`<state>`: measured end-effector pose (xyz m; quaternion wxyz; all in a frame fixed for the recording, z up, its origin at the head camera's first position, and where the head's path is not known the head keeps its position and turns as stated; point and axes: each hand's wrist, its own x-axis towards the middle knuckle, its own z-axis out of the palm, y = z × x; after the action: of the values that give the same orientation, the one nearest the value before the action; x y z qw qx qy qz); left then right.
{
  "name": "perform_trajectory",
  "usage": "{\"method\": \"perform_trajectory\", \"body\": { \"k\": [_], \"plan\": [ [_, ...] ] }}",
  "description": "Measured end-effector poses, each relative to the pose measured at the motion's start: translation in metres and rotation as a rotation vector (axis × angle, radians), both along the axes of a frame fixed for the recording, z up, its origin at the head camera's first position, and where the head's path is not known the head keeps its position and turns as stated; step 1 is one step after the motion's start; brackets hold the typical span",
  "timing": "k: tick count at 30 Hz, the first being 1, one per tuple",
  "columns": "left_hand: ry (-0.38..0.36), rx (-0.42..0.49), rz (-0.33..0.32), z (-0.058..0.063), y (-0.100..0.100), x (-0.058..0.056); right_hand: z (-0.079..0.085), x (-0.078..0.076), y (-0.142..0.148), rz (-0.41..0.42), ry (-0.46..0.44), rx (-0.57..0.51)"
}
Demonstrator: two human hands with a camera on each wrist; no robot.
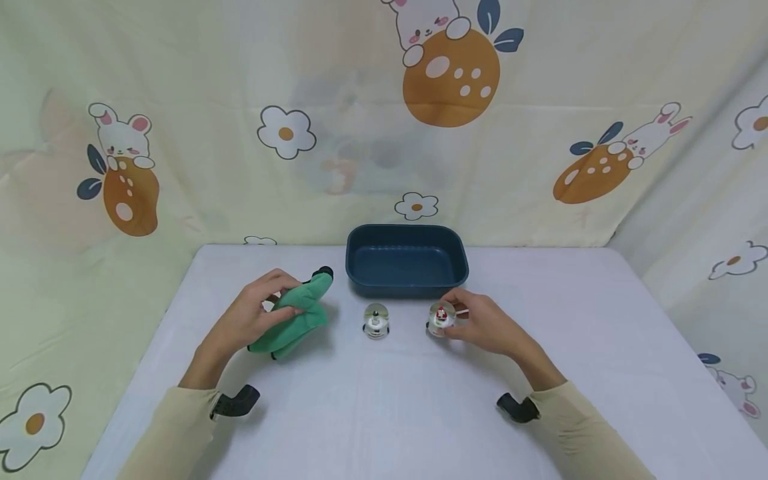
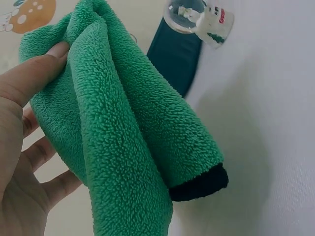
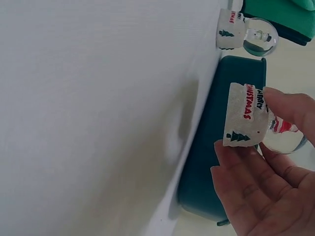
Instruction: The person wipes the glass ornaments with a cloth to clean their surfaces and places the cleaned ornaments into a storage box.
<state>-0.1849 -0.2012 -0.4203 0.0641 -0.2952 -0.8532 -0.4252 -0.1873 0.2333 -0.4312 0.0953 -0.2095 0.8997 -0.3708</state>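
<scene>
My left hand (image 1: 245, 319) pinches a folded green cloth (image 1: 299, 317) with black edging, raised over the left part of the table. In the left wrist view the fluffy cloth (image 2: 118, 128) hangs in folds from between thumb and fingers. With thumb and fingertips, my right hand (image 1: 489, 325) grips a small snow globe (image 1: 441, 317) with a red-and-white figure inside. Its white base (image 3: 246, 115) carries "Merry Christmas" lettering and a green tree in the right wrist view. A second snow globe (image 1: 376, 323), holding a snowman, stands upright on the table between the two hands.
A dark blue rectangular bin (image 1: 408, 292) stands at the back of the white-covered table (image 1: 384, 413), just behind the snow globes. Patterned curtains (image 1: 210, 180) hang behind and beside the table. Black camera mounts (image 1: 237, 402) stick out from both sleeves.
</scene>
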Motion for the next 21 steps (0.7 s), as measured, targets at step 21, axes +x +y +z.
{"method": "perform_trajectory", "body": {
  "k": [21],
  "plan": [
    [0.083,0.152,0.027,0.008,0.016,0.014,0.027,0.014,-0.01,0.004,0.09,-0.114]
  ]
}}
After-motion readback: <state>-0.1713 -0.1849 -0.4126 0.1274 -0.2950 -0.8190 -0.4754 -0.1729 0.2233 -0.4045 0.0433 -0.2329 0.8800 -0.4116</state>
